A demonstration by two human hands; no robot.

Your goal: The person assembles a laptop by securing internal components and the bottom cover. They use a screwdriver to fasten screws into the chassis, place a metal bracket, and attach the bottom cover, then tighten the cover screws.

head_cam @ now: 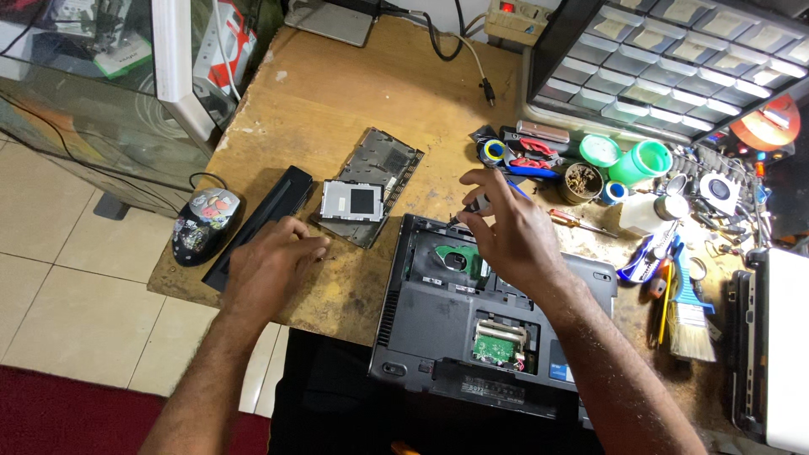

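Note:
An opened black laptop [438, 324] lies upside down on the wooden bench, green circuit boards showing in its bays. My right hand [506, 232] hovers over its upper left corner, pinching a small screwdriver [476, 205] whose tip points at the case edge. My left hand [274, 265] rests flat on the bench left of the laptop, fingers curled toward a tiny dark part, beside a long black battery [257, 223]. A removed cover panel [383, 168] and a silver hard drive [351, 200] lie just beyond.
A patterned mouse [205, 223] sits at the bench's left edge. Pliers, tape rolls, green jars and a tin of screws [581, 181] crowd the right. A brush [691, 316] lies near a white device [784, 345]. A drawer cabinet [674, 59] stands at the back right.

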